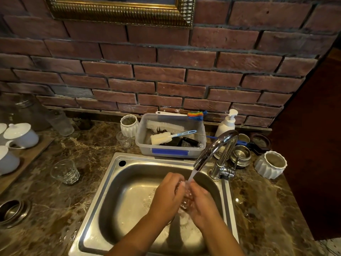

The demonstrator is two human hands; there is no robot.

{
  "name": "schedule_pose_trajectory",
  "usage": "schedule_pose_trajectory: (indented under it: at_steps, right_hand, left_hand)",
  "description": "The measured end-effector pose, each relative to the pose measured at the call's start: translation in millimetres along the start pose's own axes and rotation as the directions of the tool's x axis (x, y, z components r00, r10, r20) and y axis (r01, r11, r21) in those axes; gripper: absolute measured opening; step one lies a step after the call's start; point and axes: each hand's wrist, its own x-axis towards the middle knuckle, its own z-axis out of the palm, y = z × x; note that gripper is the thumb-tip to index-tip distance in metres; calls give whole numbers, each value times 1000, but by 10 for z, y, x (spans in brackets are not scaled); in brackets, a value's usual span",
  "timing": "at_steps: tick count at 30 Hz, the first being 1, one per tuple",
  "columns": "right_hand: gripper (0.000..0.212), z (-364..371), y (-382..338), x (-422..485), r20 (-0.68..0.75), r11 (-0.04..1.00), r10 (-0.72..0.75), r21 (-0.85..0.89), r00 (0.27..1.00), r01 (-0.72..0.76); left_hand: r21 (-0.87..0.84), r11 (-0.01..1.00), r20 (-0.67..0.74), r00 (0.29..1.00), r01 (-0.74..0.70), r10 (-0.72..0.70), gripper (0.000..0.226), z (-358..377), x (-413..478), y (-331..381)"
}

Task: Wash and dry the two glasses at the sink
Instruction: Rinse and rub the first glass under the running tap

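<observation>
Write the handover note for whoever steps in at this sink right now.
Left hand and right hand: both wrapped around one glass over the sink, under the running faucet.
Second glass: upright on the counter, left of the sink.
Done: rinsing of the first glass is under way.
Left: finish it, wash the second glass, dry both. No drying cloth is in view.

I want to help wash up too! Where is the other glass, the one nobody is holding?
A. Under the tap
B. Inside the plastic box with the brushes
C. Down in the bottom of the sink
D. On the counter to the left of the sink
D: the second glass stands upright on the marble counter left of the sink, while both hands hold the other glass under the running tap.
</observation>
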Motion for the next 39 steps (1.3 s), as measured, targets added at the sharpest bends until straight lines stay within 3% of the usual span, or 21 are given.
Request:
schedule_pose_trajectory:
  at_steps: [2,4,6,7,8,9,11,14,16,18,21,23,25,26,28,30,31,33,35,37,39]
  right_hand:
    - [32,31,-3,-30,-8,909,-272,-330,962,255]
    - [34,18,20,-56,168,613,-476,-640,863,463]
    - [46,5,36,-124,407,153,-511,-824,757,546]
    - [49,-16,57,-138,508,-66,-515,-826,690,559]
    - [47,-34,61,-148,583,-194,-516,-793,628,577]
    - [42,-49,62,-153,599,-218,-547,-776,585,591]
    - [36,-18,49,-188,477,-8,-592,-810,650,587]
    - [26,108,87,-157,128,635,-517,-606,846,480]
    - [26,147,54,-103,-113,947,-277,-203,954,250]
    - [27,99,18,-41,-107,986,24,166,994,-6]
    - [31,16,-15,2,8,968,150,204,989,-148]
    - [28,22,-28,27,-52,1000,8,5,999,-8]
    - [29,43,-32,5,-100,918,-244,-344,965,197]
    - [31,56,-40,-30,-49,807,-366,-513,929,291]
    - [38,47,-46,-79,184,433,-523,-784,832,445]
    - [49,44,-77,-143,418,-17,-497,-881,761,473]
    - [51,37,-84,-150,471,-123,-458,-873,754,471]
    - [44,39,-85,-145,464,-54,-450,-867,763,496]
    - [29,53,-15,-115,383,195,-473,-833,793,519]
    - [29,122,39,-112,203,560,-449,-695,870,451]
    - [24,149,33,-84,-3,909,-263,-338,965,246]
  left_hand:
    - [-375,865,52,939,333,-339,19,32,19,104]
    - [-667,382,323,710,640,-626,27,28,42,163]
    - [-694,-79,611,528,716,-590,36,-63,63,146]
    - [-654,-187,704,500,733,-505,41,-126,68,129]
    - [-621,-238,756,490,747,-434,39,-187,70,124]
    - [-600,-248,780,489,760,-389,37,-232,82,140]
    - [-619,-115,722,506,777,-472,33,-239,143,183]
    - [-554,493,292,711,671,-640,27,-93,182,231]
    - [-333,852,56,911,404,-409,19,-41,158,220]
    - [-62,993,12,995,99,-98,12,-33,99,173]
    - [38,999,95,995,-20,16,14,-35,97,101]
    - [-153,980,115,987,127,-110,13,-30,114,98]
    - [-404,832,189,925,380,-331,20,-30,113,182]
    - [-502,697,252,858,512,-448,23,-23,111,221]
    - [-646,317,430,674,694,-601,27,-57,103,270]
    - [-653,13,589,519,757,-620,31,-127,102,251]
    - [-643,-53,630,489,764,-603,33,-137,95,214]
    - [-648,-68,636,489,759,-597,34,-111,90,157]
    - [-687,49,536,551,725,-640,30,-55,108,150]
    - [-653,359,320,673,667,-667,30,0,145,139]
    - [-467,722,89,840,510,-536,23,12,174,132]
